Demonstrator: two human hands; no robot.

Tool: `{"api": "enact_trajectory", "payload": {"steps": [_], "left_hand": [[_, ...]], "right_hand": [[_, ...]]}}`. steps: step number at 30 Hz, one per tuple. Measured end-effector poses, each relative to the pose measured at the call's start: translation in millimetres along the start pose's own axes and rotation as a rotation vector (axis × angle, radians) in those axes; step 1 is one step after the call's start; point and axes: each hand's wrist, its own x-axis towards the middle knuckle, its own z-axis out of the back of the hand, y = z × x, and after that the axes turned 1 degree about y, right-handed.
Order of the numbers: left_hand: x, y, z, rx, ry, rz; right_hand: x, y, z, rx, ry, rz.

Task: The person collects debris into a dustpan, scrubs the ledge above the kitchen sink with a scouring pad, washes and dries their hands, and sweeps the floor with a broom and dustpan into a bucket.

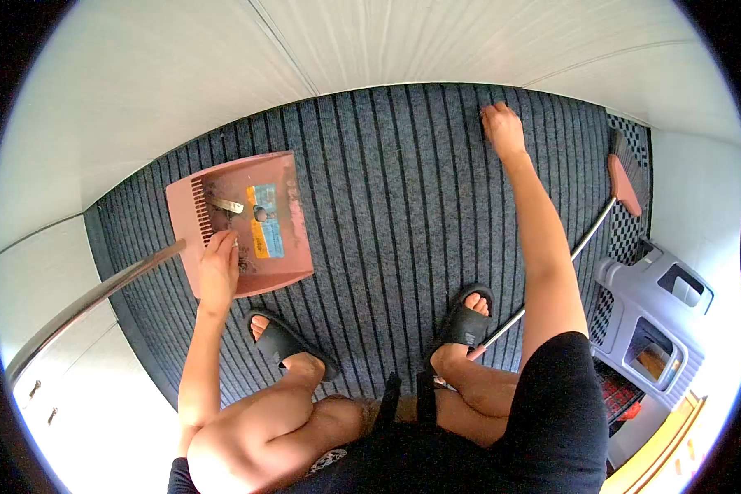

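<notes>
My left hand [220,267] is over the near left part of a pink dustpan [300,239], its fingers closed together; whatever they pinch is too small to make out. Inside the pan are a blue and yellow packet [265,235], a small pale strip [227,205] and dark dirt. My right hand [502,128] is down at the far part of the striped grey mat [370,198], fingers curled against it. Anything under those fingers is hidden.
The dustpan's metal handle [90,305] slants down to the left. A pink broom head [623,181] lies at the right, its stick [589,235] running towards my right foot. Beside it stands a grey plastic box [626,300]. Pale cabinet fronts [181,74] border the mat.
</notes>
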Motion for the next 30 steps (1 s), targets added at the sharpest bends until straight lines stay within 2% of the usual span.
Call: {"api": "enact_trajectory", "payload": {"steps": [4,10,13,16,19,25,28,30], "left_hand": [[-5,0,3,0.002,-0.02,-0.018],[-11,4,3,-0.011,0.001,0.039],[-12,3,4,-0.005,-0.004,0.035],[-11,5,2,0.014,-0.003,0.03],[-10,3,3,0.019,0.008,0.029],[-6,1,-1,-0.024,0.026,0.028],[-5,-5,2,-0.037,0.041,0.041],[-5,-4,3,-0.051,0.03,0.044]], "right_hand": [[-6,-6,-1,0.161,-0.14,-0.317],[-13,6,7,0.214,-0.119,-0.25],[-8,4,5,0.111,-0.044,-0.17],[-1,2,4,-0.042,0.114,-0.159],[8,-2,1,-0.182,0.273,-0.052],[12,-12,3,-0.224,0.283,0.153],[13,-9,7,-0.167,0.258,0.05],[8,-11,9,-0.009,0.13,-0.135]]}}
